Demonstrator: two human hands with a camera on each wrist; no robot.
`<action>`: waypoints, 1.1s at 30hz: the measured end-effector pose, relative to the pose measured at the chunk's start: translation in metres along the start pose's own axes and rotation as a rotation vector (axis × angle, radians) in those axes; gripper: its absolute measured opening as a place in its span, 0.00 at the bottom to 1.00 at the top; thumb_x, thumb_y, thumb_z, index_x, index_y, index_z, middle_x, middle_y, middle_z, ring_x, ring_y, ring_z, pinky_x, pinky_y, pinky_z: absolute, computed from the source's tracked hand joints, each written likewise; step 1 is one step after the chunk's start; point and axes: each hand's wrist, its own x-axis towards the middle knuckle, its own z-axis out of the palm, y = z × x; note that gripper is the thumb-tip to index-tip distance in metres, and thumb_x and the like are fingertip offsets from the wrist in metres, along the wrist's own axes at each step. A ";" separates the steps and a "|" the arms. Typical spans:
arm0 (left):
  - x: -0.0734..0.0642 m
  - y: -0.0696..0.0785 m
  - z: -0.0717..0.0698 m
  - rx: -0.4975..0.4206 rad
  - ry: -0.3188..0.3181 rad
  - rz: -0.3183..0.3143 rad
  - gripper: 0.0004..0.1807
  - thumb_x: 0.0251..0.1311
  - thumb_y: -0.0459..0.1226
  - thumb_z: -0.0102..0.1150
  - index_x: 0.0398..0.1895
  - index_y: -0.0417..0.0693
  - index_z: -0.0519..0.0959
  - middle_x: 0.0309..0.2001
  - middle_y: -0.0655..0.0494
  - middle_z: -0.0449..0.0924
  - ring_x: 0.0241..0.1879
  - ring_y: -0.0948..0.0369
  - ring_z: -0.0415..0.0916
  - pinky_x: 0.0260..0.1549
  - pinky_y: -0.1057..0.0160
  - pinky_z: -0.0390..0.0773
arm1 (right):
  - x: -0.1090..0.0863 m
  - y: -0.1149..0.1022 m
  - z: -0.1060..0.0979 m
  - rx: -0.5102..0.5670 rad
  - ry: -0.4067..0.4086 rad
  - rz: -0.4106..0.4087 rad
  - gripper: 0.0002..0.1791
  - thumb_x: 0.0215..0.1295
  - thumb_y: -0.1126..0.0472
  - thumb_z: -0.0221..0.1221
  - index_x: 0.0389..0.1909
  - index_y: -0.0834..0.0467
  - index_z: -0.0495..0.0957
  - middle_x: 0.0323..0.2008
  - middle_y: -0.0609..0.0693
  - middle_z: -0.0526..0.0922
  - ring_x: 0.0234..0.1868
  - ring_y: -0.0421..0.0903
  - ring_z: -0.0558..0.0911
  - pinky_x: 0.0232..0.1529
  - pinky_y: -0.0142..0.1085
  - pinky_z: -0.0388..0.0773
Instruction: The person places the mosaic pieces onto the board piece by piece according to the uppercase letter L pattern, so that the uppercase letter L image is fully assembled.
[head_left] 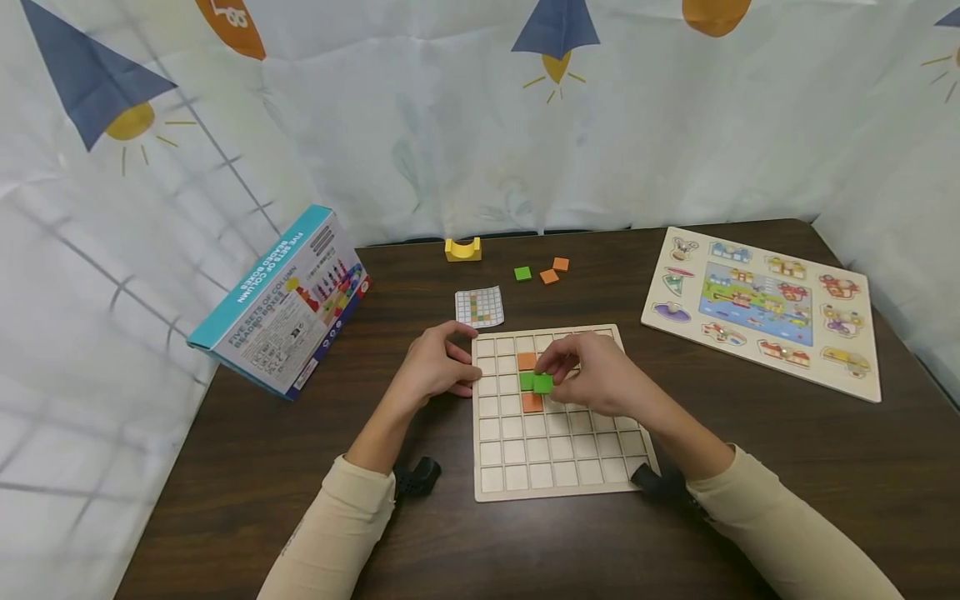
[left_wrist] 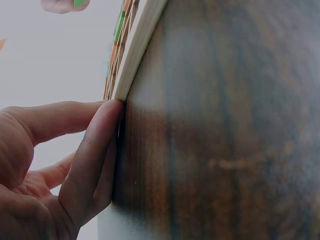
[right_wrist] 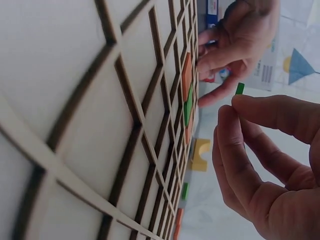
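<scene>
A square wooden grid board lies on the table with orange tiles and a green tile in its cells. Above those cells my right hand pinches another green tile between thumb and fingertips. In the right wrist view that held tile is seen edge-on, apart from the board. My left hand rests at the board's left side, its fingertips touching the edge. The left wrist view shows those fingers against the board's pale rim.
A small printed pattern card lies behind the board. Farther back are a loose green tile, two orange tiles and a yellow block. A box stands at left; a picture puzzle board lies at right.
</scene>
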 end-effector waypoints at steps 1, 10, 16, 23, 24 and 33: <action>0.000 0.000 0.000 -0.001 -0.001 0.000 0.33 0.55 0.25 0.74 0.65 0.49 0.76 0.41 0.43 0.81 0.25 0.56 0.85 0.26 0.56 0.91 | 0.000 0.000 0.001 0.001 -0.001 -0.001 0.14 0.53 0.71 0.70 0.41 0.56 0.88 0.34 0.49 0.86 0.36 0.43 0.83 0.39 0.37 0.80; 0.000 -0.001 0.000 -0.007 -0.007 0.002 0.33 0.56 0.25 0.73 0.65 0.49 0.76 0.41 0.43 0.80 0.27 0.56 0.86 0.26 0.56 0.91 | -0.003 -0.001 0.006 -0.004 -0.008 -0.008 0.15 0.52 0.72 0.71 0.40 0.54 0.87 0.32 0.47 0.85 0.35 0.42 0.82 0.39 0.37 0.79; -0.001 0.000 -0.001 -0.003 -0.009 -0.004 0.33 0.56 0.25 0.74 0.65 0.50 0.76 0.41 0.43 0.80 0.27 0.56 0.85 0.26 0.56 0.91 | -0.005 -0.002 0.008 -0.010 -0.040 -0.014 0.15 0.52 0.73 0.71 0.39 0.54 0.87 0.32 0.47 0.85 0.34 0.42 0.81 0.40 0.37 0.80; 0.000 -0.001 -0.002 -0.001 -0.017 -0.010 0.33 0.57 0.26 0.74 0.66 0.50 0.76 0.42 0.42 0.80 0.27 0.56 0.86 0.26 0.56 0.91 | -0.007 -0.003 0.011 -0.016 -0.080 -0.015 0.15 0.49 0.74 0.72 0.37 0.55 0.87 0.30 0.47 0.84 0.33 0.43 0.80 0.37 0.36 0.81; 0.000 -0.001 -0.002 -0.001 -0.017 -0.012 0.33 0.57 0.26 0.74 0.66 0.50 0.75 0.42 0.42 0.80 0.27 0.56 0.86 0.26 0.56 0.91 | -0.007 -0.003 0.011 -0.021 -0.085 -0.018 0.15 0.49 0.74 0.72 0.37 0.56 0.87 0.30 0.47 0.84 0.33 0.43 0.80 0.37 0.35 0.81; 0.003 -0.001 -0.002 0.007 -0.019 -0.017 0.33 0.57 0.26 0.74 0.66 0.50 0.75 0.43 0.42 0.80 0.27 0.56 0.86 0.27 0.56 0.91 | -0.006 -0.004 0.017 -0.028 -0.137 -0.004 0.15 0.49 0.75 0.73 0.35 0.55 0.87 0.29 0.47 0.83 0.32 0.42 0.79 0.36 0.34 0.81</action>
